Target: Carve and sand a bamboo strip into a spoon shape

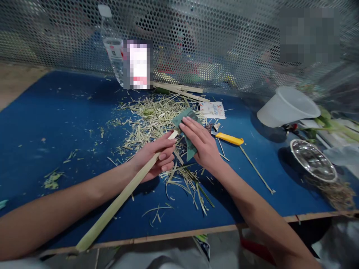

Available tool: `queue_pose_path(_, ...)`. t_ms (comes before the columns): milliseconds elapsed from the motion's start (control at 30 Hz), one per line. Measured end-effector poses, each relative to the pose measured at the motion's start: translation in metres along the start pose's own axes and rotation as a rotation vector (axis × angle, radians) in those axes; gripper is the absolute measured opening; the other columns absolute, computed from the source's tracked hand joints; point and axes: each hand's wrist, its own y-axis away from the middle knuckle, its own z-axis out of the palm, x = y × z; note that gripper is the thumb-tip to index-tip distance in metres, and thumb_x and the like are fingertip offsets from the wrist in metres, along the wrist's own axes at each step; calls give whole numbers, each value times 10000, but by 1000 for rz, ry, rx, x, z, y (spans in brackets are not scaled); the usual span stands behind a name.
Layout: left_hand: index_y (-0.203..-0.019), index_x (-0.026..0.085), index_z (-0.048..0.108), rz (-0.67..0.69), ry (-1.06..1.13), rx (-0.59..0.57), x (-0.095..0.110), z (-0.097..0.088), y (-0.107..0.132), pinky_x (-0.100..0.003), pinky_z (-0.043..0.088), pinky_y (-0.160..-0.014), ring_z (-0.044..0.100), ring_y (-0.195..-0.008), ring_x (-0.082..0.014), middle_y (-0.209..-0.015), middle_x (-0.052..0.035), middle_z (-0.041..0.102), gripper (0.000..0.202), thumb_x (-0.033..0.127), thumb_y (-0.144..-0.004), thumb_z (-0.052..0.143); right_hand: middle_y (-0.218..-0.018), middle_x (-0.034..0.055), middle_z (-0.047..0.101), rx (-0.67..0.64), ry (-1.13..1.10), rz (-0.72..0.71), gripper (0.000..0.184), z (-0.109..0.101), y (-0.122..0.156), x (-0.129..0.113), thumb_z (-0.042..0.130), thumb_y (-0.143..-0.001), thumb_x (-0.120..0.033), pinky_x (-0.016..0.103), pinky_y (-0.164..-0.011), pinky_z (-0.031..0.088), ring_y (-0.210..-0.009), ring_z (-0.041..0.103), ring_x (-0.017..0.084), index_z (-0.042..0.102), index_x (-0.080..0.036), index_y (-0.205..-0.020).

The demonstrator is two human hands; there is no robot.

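Observation:
My left hand [159,155] is closed around a long pale-green plant stalk [120,201]. The thick end of the stalk points down toward me past the table's front edge, and its narrow pale tip rises beyond my fingers. A folded green sheet like sandpaper [191,149] lies under the fingers of my right hand [200,140], which presses it against the stalk's tip. Part of the tip is hidden there. Shavings [154,119] are heaped behind and between my hands. Just right of my right hand lies a yellow utility knife [230,139].
A blue table [84,145] carries everything. At the back stand a water bottle [114,52] and a lit phone screen [138,65] before a perforated metal screen [174,33]. A small packet [212,110], a tilted plastic cup [280,108] and a steel bowl [314,160] are to the right.

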Motion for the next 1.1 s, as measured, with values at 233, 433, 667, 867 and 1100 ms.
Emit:
queue_pose_path(233, -620, 147, 551, 6, 94, -96, 2, -2, 4, -198, 422, -375, 293, -293, -59, -389, 50, 403, 359, 93, -950, 420, -1640, -1, 351, 23, 14, -48, 802, 3, -1, -11, 365, -943, -87, 484, -1238, 352, -1522, 301, 201, 23, -335, -1624)
queue_pose_path(433, -792, 161, 651, -17, 179, -170, -3, -3, 8, -207, 419, -370, 251, -291, -83, -384, 56, 407, 291, 72, -912, 400, -1672, 0, 271, 61, 42, 21, 777, 8, -3, -12, 334, -961, -125, 503, -1245, 329, -1542, 238, 208, -20, -327, -1623)
queue_pose_path(667, -766, 178, 661, -57, 229, -187, -3, -2, 11, -208, 409, -373, 131, -315, -98, -348, 64, 319, 356, 94, -930, 357, -1689, -11, 209, 79, 28, -5, 755, 11, -4, -16, 365, -987, -150, 504, -1260, 292, -1555, 191, 220, 6, -345, -1622)
queue_pose_path(867, -685, 170, 656, -72, 253, -172, -3, -2, 13, -214, 412, -367, 84, -329, -100, -340, 69, 235, 413, 109, -939, 336, -1674, 5, 265, 43, 27, -37, 749, 13, -3, -15, 350, -993, -156, 519, -1249, 297, -1550, 209, 230, -10, -348, -1621)
queue_pose_path(1100, -808, 178, 691, -95, 277, -171, -3, 1, 15, -202, 401, -343, 53, -332, -103, -345, 86, 203, 386, 113, -939, 335, -1707, -7, 139, 95, 15, 78, 790, 16, -2, -16, 377, -975, -182, 556, -1254, 275, -1566, 134, 265, -50, -339, -1620)
